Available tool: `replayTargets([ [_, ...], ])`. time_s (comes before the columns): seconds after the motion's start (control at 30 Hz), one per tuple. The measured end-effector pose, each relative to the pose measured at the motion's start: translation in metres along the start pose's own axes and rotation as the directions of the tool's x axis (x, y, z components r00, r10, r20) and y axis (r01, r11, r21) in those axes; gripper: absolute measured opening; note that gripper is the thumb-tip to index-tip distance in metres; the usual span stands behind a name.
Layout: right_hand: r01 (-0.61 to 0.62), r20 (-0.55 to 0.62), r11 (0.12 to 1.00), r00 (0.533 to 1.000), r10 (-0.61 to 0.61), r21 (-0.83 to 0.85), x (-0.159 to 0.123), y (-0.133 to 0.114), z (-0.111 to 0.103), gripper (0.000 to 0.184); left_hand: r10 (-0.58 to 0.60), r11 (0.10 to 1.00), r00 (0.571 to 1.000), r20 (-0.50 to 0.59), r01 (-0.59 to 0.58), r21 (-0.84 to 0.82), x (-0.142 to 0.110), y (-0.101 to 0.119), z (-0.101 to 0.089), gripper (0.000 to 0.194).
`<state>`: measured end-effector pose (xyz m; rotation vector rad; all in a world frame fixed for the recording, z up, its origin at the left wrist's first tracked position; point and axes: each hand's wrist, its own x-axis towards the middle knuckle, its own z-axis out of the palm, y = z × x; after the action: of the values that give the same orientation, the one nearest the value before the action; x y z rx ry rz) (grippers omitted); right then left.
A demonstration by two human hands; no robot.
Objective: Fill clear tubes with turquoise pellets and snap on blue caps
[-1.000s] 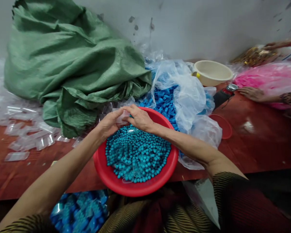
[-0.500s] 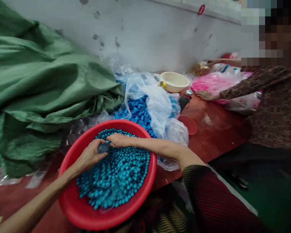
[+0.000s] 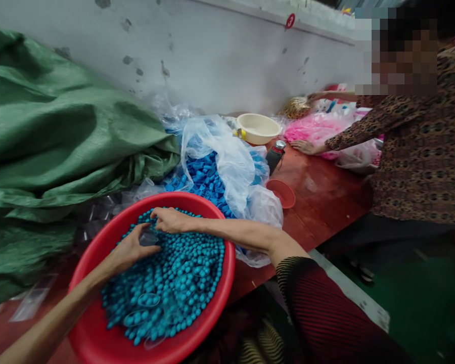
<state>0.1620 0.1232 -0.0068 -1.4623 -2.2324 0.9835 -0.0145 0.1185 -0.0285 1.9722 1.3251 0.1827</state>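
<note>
A red basin (image 3: 227, 263) holds a heap of teal bead strings (image 3: 182, 283), with several clear loops among them. My left hand (image 3: 131, 250) reaches over the heap from the left. Its thumb and fingers curve around a small clear plastic piece (image 3: 148, 237), whose exact kind I cannot make out. Just beyond, my right hand (image 3: 170, 221) comes across from the right with its fingers bent and pinched near that piece. Whatever lies between those fingertips is too small to name.
Behind the basin lies a plastic bag (image 3: 235, 167) of blue parts (image 3: 205, 177). Green sheeting (image 3: 60, 141) covers the left. A cream basin (image 3: 258, 129), a flask (image 3: 276, 155) and a red bowl (image 3: 282, 194) stand farther off. A co-worker (image 3: 420, 151) handles pink plastic (image 3: 311, 126).
The whole view has shifted, so things sit a little farther left. Both my hands stay close together over the beads, with a slightly wider gap between their fingertips.
</note>
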Motion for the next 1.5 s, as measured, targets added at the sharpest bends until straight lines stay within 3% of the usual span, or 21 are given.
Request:
replayTargets([
  [0.13, 0.119, 0.018, 0.993, 0.993, -0.118, -0.024, -0.008, 0.003, -0.014, 0.029, -0.02, 0.984, 0.996, 0.083, 0.006, 0.177, -0.007, 0.014, 0.002, 0.059],
  [0.2, 0.166, -0.028, 0.985, 0.985, -0.168, -0.048, -0.014, 0.009, -0.026, 0.028, -0.02, 0.984, 0.997, 0.078, 0.006, 0.178, -0.011, 0.019, 0.002, 0.058],
  [0.3, 0.183, 0.017, 0.955, 0.983, -0.184, -0.235, -0.025, 0.019, -0.04, 0.026, -0.068, 0.989, 0.996, 0.052, 0.06, 0.138, -0.013, 0.021, -0.001, 0.057],
  [0.47, 0.091, 0.147, 0.828, 0.989, -0.01, -0.554, -0.045, 0.018, -0.036, 0.027, -0.113, 0.993, 0.994, -0.009, 0.113, 0.025, -0.015, 0.022, -0.007, 0.056],
  [0.57, 0.094, 0.24, 0.776, 0.968, 0.076, -0.624, -0.049, 0.013, -0.027, 0.028, -0.024, 0.999, 0.999, 0.023, 0.025, -0.033, -0.014, 0.02, -0.005, 0.062],
  [0.67, 0.076, 0.225, 0.779, 0.971, 0.085, -0.622, -0.046, 0.014, -0.021, 0.033, 0.025, 0.998, 0.998, 0.053, -0.023, -0.051, -0.012, 0.017, -0.002, 0.062],
  [0.77, -0.019, 0.15, 0.8, 0.979, 0.136, -0.6, -0.044, 0.019, -0.019, 0.038, 0.034, 0.995, 0.999, 0.025, -0.032, -0.098, -0.014, 0.017, -0.001, 0.06],
  [0.9, -0.073, 0.111, 0.817, 0.98, 0.166, -0.572, -0.046, 0.019, -0.019, 0.028, 0.117, 0.966, 0.993, -0.013, -0.117, -0.231, -0.023, 0.024, -0.002, 0.06],
  [1.07, 0.013, 0.039, 0.881, 0.999, 0.007, -0.473, -0.041, 0.012, -0.018, 0.024, 0.192, 0.962, 0.981, -0.041, -0.196, -0.191, -0.029, 0.035, -0.002, 0.055],
  [1.23, 0.182, 0.006, 0.957, 0.983, -0.186, -0.226, -0.029, 0.007, -0.016, 0.026, 0.281, 0.948, 0.956, -0.088, -0.291, -0.13, -0.028, 0.037, 0.002, 0.054],
  [1.33, 0.161, -0.048, 0.987, 0.986, -0.162, -0.014, -0.026, 0.01, -0.014, 0.031, 0.216, 0.95, 0.976, -0.031, -0.217, -0.224, -0.028, 0.038, 0.005, 0.056],
  [1.5, 0.011, -0.139, 0.964, 0.99, 0.027, 0.266, -0.02, 0.015, -0.009, 0.033, 0.004, 0.883, 0.998, -0.057, -0.03, -0.469, -0.026, 0.044, 0.001, 0.056],
])
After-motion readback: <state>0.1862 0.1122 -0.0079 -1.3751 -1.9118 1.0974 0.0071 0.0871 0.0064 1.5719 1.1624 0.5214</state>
